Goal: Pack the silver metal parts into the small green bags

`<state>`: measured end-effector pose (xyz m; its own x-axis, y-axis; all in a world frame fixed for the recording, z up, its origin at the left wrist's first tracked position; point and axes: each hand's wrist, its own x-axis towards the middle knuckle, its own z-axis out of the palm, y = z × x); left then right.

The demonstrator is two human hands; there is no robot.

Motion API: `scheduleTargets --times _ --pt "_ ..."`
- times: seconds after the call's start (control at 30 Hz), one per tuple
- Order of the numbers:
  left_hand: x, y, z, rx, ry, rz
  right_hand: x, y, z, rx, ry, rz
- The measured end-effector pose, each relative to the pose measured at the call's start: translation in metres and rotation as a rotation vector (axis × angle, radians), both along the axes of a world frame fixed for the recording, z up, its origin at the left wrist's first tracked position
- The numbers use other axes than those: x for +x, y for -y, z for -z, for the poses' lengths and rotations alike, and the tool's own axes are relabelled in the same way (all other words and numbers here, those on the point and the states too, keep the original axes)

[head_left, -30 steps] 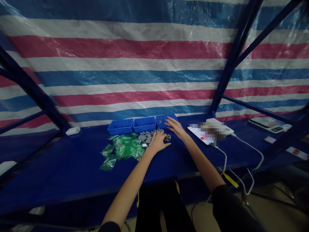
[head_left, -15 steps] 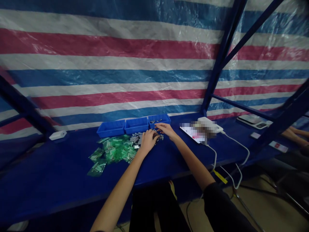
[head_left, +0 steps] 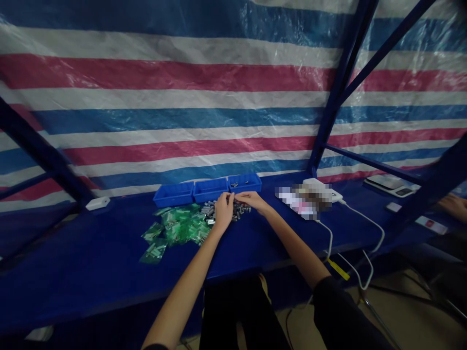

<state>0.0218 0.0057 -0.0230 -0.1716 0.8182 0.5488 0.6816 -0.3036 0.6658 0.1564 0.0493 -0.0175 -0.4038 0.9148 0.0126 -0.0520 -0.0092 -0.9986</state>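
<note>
My left hand [head_left: 224, 210] and my right hand [head_left: 252, 200] meet fingertip to fingertip over a pile of small metal parts [head_left: 240, 210] on the blue table. The fingers of both are pinched together; whatever they hold is too small to make out. Left of the pile lies a heap of green plastic bags [head_left: 180, 224] with small parts inside. Just behind the hands stand blue trays in a row: a left tray [head_left: 173, 201], a middle tray [head_left: 210, 198] and a right tray [head_left: 254, 186], the last with a few metal pieces in it.
To the right lie a pixelated phone [head_left: 297, 201] and a white power bank [head_left: 332, 193] with white cables running off the table edge. A white box [head_left: 98, 203] sits at left. Farther right are a scale [head_left: 388, 184] and another person's hand [head_left: 454, 206]. Blue frame posts rise either side.
My hands have come together, the left rising slightly and its fingers closing to meet the right's fingertips. The whole view has shifted a little.
</note>
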Motion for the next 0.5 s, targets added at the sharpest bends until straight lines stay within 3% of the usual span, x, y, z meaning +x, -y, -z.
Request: scheduleTargets --times 0.13,0.33,0.5 --pt "0.0005 0.0016 0.0 0.018 -0.003 -0.015 -0.0029 -0.0016 0.0038 -0.073 -0.053 -0.01" --pt "0.0014 -0.0028 0.0063 -0.017 -0.075 0.02 -0.0051 -0.0051 0.0063 -0.031 -0.026 0.04" --pt "0.0061 0.0036 0.0057 -0.052 -0.313 0.02 -0.0024 -0.0096 0.005 0.022 0.019 0.205"
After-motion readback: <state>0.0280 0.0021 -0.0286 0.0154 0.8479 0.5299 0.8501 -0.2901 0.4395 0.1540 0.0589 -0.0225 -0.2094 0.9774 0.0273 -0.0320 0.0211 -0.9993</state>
